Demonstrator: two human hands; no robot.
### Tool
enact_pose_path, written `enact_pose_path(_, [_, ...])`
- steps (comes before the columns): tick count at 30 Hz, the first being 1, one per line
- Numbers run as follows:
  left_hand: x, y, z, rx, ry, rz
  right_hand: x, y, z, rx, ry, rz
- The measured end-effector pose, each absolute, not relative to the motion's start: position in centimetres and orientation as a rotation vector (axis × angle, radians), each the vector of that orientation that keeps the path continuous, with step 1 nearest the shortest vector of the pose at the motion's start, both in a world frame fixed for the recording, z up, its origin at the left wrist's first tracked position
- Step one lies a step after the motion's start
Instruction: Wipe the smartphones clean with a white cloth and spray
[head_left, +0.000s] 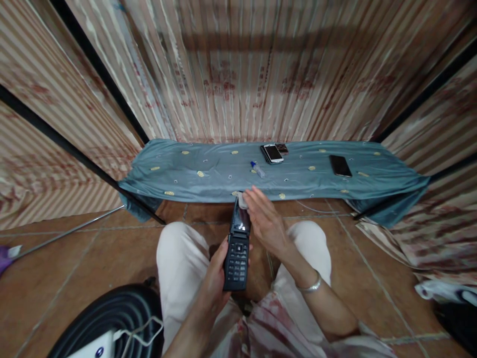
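We see an open flip phone [237, 247] held over the lap, between the knees, its keypad facing up and its screen half tilted away toward the far wall. The left hand [215, 278] grips the keypad half from below and the side, fingers wrapped round it, which keeps the hinge steady and the screen presented. The right hand [265, 221] lies over the top of the screen with its fingers bent, pressing a small pale pad or cloth [242, 201] against the upper edge; we judge this to be a wiping hold, with one hand bracing while the other rubs. A bangle [310, 286] sits on the right wrist.

Beyond the knees lies a grey-blue cloth [208, 171] with small yellow motifs, spread on the floor along the wall. On it, well apart, rest a white phone [273, 153] touching a darker device [282, 148], a black phone [340, 165] further right, and a small blue-capped tube [257, 169] near the middle.

The floor [74, 258] is brown tile. Striped corrugated sheeting [238, 74] with black frame bars closes in three sides. A dark coiled hose [112, 313] sits at lower left.
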State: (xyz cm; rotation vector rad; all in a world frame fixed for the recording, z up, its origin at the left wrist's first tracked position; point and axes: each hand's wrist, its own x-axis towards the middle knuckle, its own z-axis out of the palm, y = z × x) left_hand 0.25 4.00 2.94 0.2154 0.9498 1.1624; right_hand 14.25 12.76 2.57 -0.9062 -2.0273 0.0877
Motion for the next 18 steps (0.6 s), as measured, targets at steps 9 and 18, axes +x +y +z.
enact_pose_path(9, [-0.2,5.5,2.8,-0.002,1.009,1.294,11.8,7.1,0.4,-0.870,-2.268,0.193])
enact_pose_path(18, [0.0,6.3,1.9,0.027,0.907,1.247,12.7,5.4,0.1,-0.844,-1.993,0.417])
